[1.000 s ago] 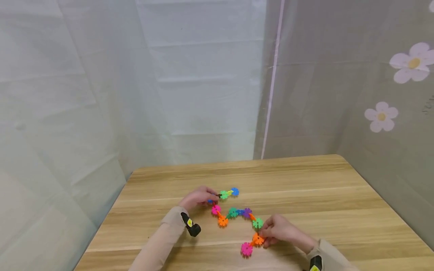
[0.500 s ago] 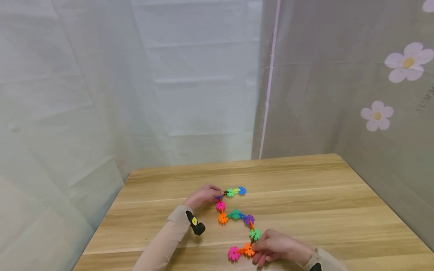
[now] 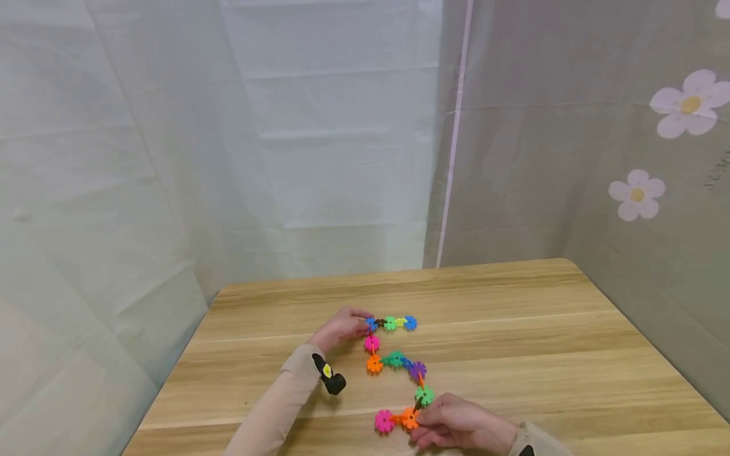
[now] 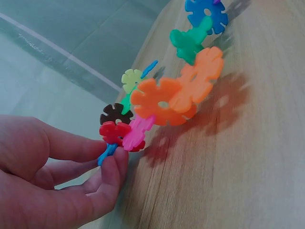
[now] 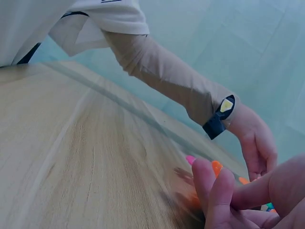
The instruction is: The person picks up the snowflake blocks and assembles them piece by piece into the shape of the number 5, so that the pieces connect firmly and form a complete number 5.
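A chain of notched plastic snowflake discs (image 3: 396, 359) in many colours winds over the table in an S-like bend. My left hand (image 3: 343, 327) pinches the blue disc (image 4: 107, 153) at the chain's upper corner; a red, a pink and a black disc (image 4: 116, 113) join on close by. At the near end, the fingers of my right hand (image 3: 456, 423) pinch the chain at the orange disc (image 3: 409, 418), beside a dark disc under the light green one (image 3: 424, 395). A pink disc (image 3: 384, 421) forms the near tip. In the right wrist view my fingers hide most of the held part.
The wood-grain table (image 3: 542, 329) extends to both sides and behind the chain. Pale cloth sheets (image 3: 342, 158) hang around it, the right one printed with flowers (image 3: 637, 194). A black wrist camera (image 3: 331, 378) sits on the left sleeve.
My right hand has moved nearer and to the left, swinging the chain's near end left. The left hand has shifted slightly right with the upper corner, and the top row lies straighter.
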`<state>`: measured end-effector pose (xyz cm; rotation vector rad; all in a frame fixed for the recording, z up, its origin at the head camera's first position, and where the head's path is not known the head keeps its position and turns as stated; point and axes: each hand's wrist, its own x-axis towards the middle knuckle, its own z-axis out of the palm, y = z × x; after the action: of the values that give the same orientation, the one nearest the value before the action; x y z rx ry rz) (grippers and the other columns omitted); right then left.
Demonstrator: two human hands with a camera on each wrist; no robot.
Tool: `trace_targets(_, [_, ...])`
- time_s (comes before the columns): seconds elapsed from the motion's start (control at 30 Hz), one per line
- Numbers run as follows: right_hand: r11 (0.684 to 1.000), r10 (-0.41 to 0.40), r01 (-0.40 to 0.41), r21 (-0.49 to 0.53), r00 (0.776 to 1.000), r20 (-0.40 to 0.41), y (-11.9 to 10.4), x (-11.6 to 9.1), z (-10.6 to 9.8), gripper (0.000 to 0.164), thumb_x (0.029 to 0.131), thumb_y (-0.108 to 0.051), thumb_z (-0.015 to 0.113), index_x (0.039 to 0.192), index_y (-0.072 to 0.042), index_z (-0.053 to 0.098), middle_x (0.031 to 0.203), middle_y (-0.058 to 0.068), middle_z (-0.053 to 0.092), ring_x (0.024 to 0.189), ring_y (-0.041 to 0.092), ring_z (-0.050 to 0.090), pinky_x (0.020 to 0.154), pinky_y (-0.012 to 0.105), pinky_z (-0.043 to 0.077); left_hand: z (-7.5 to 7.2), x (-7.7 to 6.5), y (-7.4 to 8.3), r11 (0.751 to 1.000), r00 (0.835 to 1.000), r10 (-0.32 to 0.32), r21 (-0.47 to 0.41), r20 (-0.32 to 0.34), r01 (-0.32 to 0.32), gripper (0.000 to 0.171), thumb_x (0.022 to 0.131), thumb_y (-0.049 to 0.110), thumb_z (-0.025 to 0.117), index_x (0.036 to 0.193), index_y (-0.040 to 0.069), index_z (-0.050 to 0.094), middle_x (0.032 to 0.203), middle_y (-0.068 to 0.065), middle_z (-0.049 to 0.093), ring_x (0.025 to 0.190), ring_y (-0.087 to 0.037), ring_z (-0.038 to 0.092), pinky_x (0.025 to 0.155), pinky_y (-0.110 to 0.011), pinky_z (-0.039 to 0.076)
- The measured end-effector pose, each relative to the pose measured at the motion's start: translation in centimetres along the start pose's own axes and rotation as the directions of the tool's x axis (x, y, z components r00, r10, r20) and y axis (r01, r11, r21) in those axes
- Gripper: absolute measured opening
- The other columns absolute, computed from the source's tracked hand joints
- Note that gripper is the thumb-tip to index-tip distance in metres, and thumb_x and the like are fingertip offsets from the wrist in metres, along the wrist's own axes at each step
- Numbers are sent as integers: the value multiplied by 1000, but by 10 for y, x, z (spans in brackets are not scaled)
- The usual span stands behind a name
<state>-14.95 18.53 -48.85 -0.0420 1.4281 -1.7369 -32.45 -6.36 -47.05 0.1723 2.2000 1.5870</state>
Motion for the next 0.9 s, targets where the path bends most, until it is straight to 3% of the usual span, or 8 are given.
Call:
trace_targets(0.27, [1000, -21, 21, 22, 999, -25, 1, 3, 0, 17, 95, -12, 56, 99, -4, 70, 84, -2, 75, 74, 2, 70, 63, 9, 51, 5, 5, 0, 1000, 996, -25, -20, -88, 23, 39, 85, -15, 51, 123, -10, 59, 97, -13, 65, 72, -10, 56, 72, -24, 54])
trace_targets(0.5, [1000, -15, 15, -7, 999, -39, 1, 2, 5, 20, 95, -14, 56, 102, 0, 68, 86, -1, 75, 76, 4, 70, 62, 10, 51, 7, 5, 1, 1000, 997, -16, -7, -80, 16, 42, 84, -17, 51, 124, -9, 59, 116, -23, 63, 75, -11, 57, 73, -25, 55])
trace_targets(0.7, [991, 13, -11, -135, 1000, 11, -5, 2, 4, 29, 96, -20, 53, 105, 3, 68, 83, -2, 73, 71, 3, 68, 57, 9, 49, 5, 5, 0, 1000, 993, -2, -3, -116, 1, 40, 82, -18, 52, 121, -11, 60, 108, -22, 64, 75, -13, 58, 73, -28, 56])
trace_targets(0.9, [949, -11, 41, -312, 995, 99, -12, -11, -10, 33, 95, -20, 52, 101, 8, 69, 77, -2, 72, 63, 0, 65, 51, 9, 48, 4, 5, 0, 1000, 990, -20, 6, -139, 21, 37, 85, -16, 53, 121, -12, 59, 109, -25, 64, 74, -13, 63, 75, -29, 58])
